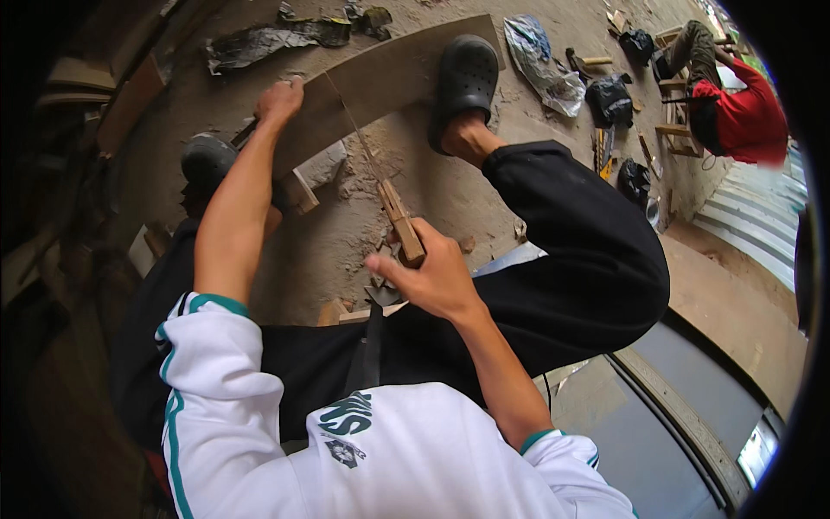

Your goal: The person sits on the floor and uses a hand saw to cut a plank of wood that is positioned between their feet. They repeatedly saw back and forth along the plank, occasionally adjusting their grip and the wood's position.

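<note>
The right hand [437, 275] has its fingers closed round the wooden handle of a saw [399, 221], thumb held out to the side. The saw's thin blade reaches across the board [393, 78], left of its middle. The left hand [280, 100] is by the board's left part, fingers curled; whether they grip it I cannot tell. A dark clog [467, 76] rests at the board's right end.

Dark green lettering [347, 413], small emblem [345, 452], on white shirt [441, 463]
</note>
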The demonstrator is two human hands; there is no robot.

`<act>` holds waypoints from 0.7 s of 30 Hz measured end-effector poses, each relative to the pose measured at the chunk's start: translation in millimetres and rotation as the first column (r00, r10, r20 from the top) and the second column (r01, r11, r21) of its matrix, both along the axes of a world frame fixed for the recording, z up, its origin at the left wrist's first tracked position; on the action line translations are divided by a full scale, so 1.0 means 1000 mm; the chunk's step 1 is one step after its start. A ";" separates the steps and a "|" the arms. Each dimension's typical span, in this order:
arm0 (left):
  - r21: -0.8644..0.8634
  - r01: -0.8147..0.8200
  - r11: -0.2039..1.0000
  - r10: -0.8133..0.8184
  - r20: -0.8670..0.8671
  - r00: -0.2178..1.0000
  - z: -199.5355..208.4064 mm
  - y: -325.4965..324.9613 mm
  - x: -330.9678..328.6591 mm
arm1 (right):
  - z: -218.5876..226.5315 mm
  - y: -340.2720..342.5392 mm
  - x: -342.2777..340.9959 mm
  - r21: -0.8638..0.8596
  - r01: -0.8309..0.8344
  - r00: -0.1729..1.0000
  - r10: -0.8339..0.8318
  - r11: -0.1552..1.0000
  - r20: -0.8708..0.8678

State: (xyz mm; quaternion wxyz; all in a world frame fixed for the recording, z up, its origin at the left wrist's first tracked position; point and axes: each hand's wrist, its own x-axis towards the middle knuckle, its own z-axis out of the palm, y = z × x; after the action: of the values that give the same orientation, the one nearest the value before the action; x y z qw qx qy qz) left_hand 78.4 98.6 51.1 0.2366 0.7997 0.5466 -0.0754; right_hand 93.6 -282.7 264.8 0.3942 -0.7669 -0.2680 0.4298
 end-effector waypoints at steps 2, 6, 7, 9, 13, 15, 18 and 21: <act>0.001 0.003 1.000 -0.003 -0.001 1.000 0.011 -0.012 0.006 | -0.003 -0.007 -0.006 0.141 0.013 1.000 -0.016 0.990 0.017; 0.037 -0.006 0.999 0.003 0.087 0.996 -0.002 -0.002 -0.008 | -0.009 -0.008 -0.009 0.079 0.089 0.991 -0.096 0.993 0.089; 0.041 0.002 0.999 -0.007 0.107 0.994 -0.003 -0.003 -0.006 | -0.002 -0.002 -0.007 0.015 0.100 0.989 -0.101 0.995 0.112; 0.033 -0.045 0.998 0.042 0.092 0.995 -0.012 0.000 -0.006 | 0.005 0.013 -0.004 -0.011 0.107 0.980 -0.104 0.994 0.172; -0.017 0.031 0.999 -0.028 0.113 0.993 0.011 -0.016 0.001 | -0.049 0.061 0.017 -0.027 0.202 0.962 -0.194 0.979 0.194; -0.005 0.028 1.000 -0.027 0.117 0.993 0.016 -0.020 0.000 | -0.070 0.091 0.030 0.027 0.198 0.949 -0.199 0.980 0.246; -0.011 -0.024 1.000 0.026 0.113 0.993 0.025 -0.017 -0.010 | -0.062 0.073 0.006 0.105 0.114 0.937 -0.142 0.988 0.319; -0.013 -0.037 0.999 0.038 0.129 0.991 0.009 -0.014 -0.004 | -0.012 0.021 -0.003 -0.005 0.160 0.968 -0.156 0.987 0.195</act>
State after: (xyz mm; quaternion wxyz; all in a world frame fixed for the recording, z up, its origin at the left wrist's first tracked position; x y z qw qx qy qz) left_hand 74.4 84.7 60.2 0.2774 0.7912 0.5445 -0.0219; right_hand 91.0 -261.7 252.7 0.3912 -0.8281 -0.2389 0.3229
